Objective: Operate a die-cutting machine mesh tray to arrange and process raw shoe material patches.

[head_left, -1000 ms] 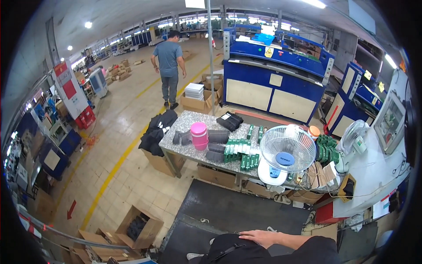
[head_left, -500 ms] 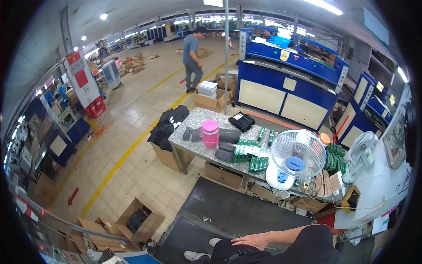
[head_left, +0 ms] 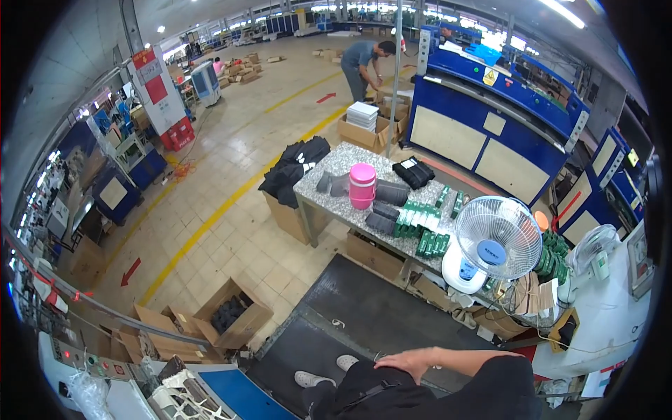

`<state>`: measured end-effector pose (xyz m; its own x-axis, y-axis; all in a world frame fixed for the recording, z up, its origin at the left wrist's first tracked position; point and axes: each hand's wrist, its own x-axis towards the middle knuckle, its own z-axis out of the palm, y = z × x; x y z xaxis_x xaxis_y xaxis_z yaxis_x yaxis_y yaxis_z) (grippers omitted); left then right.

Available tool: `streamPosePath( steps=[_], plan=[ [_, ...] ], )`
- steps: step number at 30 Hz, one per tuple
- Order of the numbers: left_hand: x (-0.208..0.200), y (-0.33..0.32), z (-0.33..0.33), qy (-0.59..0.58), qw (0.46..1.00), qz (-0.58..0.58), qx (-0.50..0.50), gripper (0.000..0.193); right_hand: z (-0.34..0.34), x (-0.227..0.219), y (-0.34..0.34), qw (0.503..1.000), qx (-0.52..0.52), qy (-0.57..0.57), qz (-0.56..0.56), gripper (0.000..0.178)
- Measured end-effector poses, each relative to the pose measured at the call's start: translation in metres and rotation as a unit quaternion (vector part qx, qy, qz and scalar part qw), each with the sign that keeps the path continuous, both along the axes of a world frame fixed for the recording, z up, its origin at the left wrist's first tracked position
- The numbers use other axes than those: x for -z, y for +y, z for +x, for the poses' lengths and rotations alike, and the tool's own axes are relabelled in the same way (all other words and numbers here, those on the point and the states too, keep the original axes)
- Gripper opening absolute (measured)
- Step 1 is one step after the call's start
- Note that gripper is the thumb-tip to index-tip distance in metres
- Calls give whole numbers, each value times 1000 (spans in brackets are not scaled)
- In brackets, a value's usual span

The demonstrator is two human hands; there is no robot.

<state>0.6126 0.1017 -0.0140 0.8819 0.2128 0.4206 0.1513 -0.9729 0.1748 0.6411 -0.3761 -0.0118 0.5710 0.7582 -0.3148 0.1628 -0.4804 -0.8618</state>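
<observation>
Well short of the near edge of the speckled grey stone table [head_left: 344, 158], the bare right hand [head_left: 411, 362] rests released, fingers extended, on the black fabric trousers [head_left: 355, 383]; the left hand's state cannot be told. Small green packets [head_left: 418, 220] line that edge, beside a white-and-blue fan [head_left: 491, 252].

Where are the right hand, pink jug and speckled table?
Right hand [head_left: 411, 362]: head view, back of the hand.
Pink jug [head_left: 362, 187]: head view, middle of its side.
Speckled table [head_left: 338, 160]: head view, bare top, left end.
</observation>
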Motion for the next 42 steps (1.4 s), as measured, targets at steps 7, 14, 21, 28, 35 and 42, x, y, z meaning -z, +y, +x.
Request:
streamPosePath(
  steps=[7,14,21,28,35,42],
  plan=[
    [-15,7,-30,39,998,10,42,76,145,-191,78,907,136,-363,165,31],
    [-14,12,42,68,975,11,210,76,140,-289,244,733,-69,-167,656,51],
    [-10,22,75,75,966,17,248,75,150,-285,241,725,-42,-177,664,50],
    [-9,41,61,80,971,12,224,75,146,-288,266,718,-63,-147,677,49],
    [-25,76,46,90,975,28,200,75,140,-296,294,695,-79,-118,705,48],
    [-51,110,31,108,976,50,180,75,132,-313,316,666,-85,-88,736,47]
  ],
)
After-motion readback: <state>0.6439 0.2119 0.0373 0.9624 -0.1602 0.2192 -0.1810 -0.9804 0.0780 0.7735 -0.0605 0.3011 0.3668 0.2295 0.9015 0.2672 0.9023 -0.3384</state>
